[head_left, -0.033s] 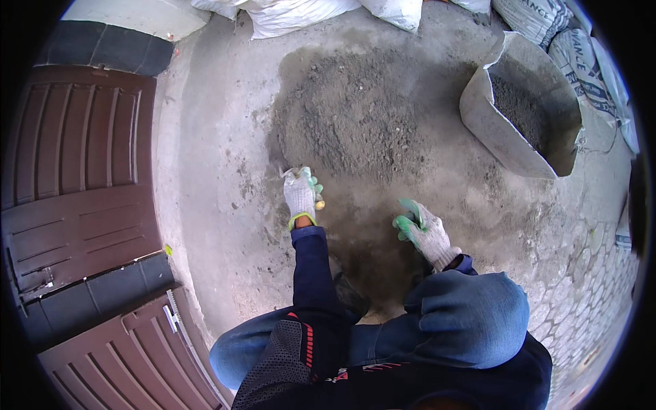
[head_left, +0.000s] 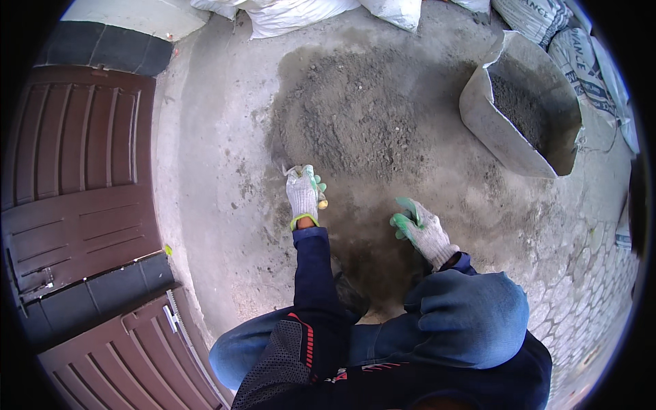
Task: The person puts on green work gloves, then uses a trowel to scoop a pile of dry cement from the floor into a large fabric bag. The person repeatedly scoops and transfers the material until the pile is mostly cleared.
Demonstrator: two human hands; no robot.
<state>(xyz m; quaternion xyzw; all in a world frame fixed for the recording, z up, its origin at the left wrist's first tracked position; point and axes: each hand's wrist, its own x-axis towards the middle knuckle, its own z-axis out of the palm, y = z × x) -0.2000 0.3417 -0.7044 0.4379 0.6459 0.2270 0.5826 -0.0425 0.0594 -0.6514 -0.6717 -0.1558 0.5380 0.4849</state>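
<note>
1. The left hand, in a white and green glove, is closed around a yellow-ended handle; a thin greyish piece shows just beyond the knuckles, too small to tell clearly.
2. The right hand, gloved alike, is to the right of the left one, its fingers loosely bent with a gap between them; I cannot tell whether it touches the ground.
3. The grey gritty heap lies spread on the ground, on the far side of both hands.
4. Far right stands a pale, cut-open tub with similar grit inside.
5. White sacks lie along the far edge.
</note>
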